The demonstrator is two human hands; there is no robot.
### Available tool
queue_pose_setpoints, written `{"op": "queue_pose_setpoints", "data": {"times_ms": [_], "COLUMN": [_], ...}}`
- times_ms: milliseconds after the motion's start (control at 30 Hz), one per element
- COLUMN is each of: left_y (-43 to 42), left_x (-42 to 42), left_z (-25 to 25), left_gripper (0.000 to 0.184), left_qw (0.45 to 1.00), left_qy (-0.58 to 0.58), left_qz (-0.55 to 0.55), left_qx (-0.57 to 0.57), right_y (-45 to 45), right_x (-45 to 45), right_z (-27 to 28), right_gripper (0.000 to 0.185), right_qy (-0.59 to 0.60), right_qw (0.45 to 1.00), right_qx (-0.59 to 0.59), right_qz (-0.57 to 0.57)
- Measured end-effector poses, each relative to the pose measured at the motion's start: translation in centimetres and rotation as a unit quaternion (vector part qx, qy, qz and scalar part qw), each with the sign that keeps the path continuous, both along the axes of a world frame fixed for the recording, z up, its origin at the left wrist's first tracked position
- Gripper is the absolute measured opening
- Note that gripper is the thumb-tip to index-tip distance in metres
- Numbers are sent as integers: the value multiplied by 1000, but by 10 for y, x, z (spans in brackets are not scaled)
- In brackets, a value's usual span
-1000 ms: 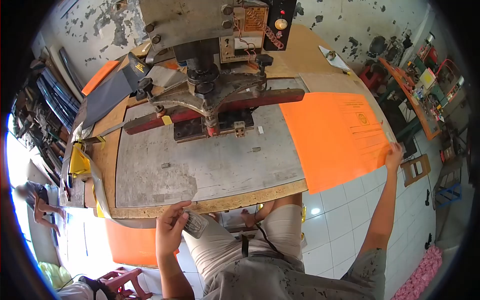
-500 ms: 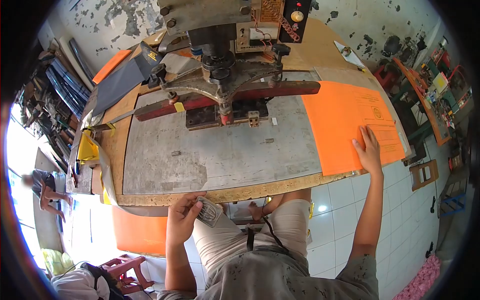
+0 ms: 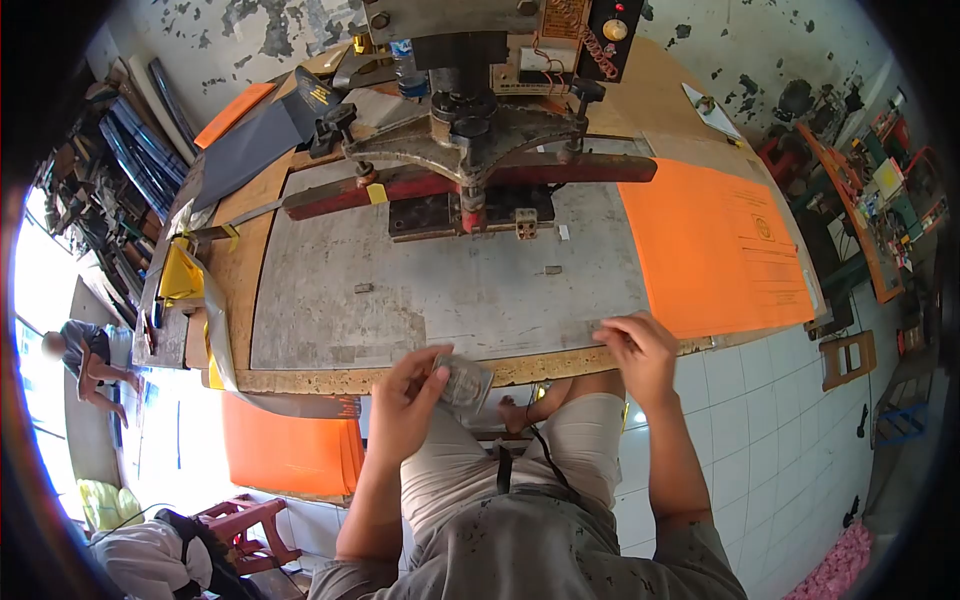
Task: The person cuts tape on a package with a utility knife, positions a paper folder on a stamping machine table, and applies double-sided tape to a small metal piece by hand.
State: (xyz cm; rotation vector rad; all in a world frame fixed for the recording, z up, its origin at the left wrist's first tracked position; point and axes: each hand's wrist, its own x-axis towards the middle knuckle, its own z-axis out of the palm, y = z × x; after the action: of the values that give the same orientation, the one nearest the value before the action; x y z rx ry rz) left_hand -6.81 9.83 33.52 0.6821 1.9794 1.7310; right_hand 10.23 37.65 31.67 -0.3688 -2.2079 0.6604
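A clear bottle with a blue label [image 3: 410, 72] is seen behind the press [image 3: 468, 140]; its contents cannot be told. A pale green plastic bag [image 3: 112, 506] is seen at the near left, and what is in it cannot be made out. The grey metal bed [image 3: 480, 305] is set into the wooden table [image 3: 232, 308], and two small blocks [image 3: 363, 288] are scattered on it. At the table's right, a large orange sheet [image 3: 700, 255], printed on its right part, is laid partly beside the bed. Dark sheets [image 3: 245, 160] are placed at the far left, with yellow foil [image 3: 182, 275] at the left edge. Below the table's near left side, a stack of orange sheets [image 3: 290, 448] is seen above the white tiled floor [image 3: 740, 400]. The far wall [image 3: 690, 60] is marked by peeling paint. A small grey plate [image 3: 466, 384] bearing an emblem is pinched between thumb and fingers of the left hand [image 3: 408, 405], just off the table's near edge. The right hand [image 3: 645, 362] is held palm inward near the orange sheet's near left corner, its fingers bent and parted narrowly from the thumb.
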Motion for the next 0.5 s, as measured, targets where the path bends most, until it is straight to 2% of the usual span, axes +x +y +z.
{"op": "queue_pose_setpoints", "data": {"times_ms": [233, 333, 500], "left_y": [56, 62, 67], "left_x": [-28, -29, -28], "left_z": [1, 3, 4], "left_gripper": [29, 30, 29], "left_qw": [995, 989, 969], "left_qy": [84, 131, 231], "left_qz": [8, 7, 10], "left_qx": [-53, -70, -86], "right_y": [3, 1, -5], "right_x": [-73, -90, -101], "right_z": [12, 16, 6], "right_gripper": [17, 21, 23], "right_qy": [-76, -136, -113], "right_qw": [995, 990, 991], "right_qx": [65, -30, -8], "right_qz": [-11, -36, -77]}}
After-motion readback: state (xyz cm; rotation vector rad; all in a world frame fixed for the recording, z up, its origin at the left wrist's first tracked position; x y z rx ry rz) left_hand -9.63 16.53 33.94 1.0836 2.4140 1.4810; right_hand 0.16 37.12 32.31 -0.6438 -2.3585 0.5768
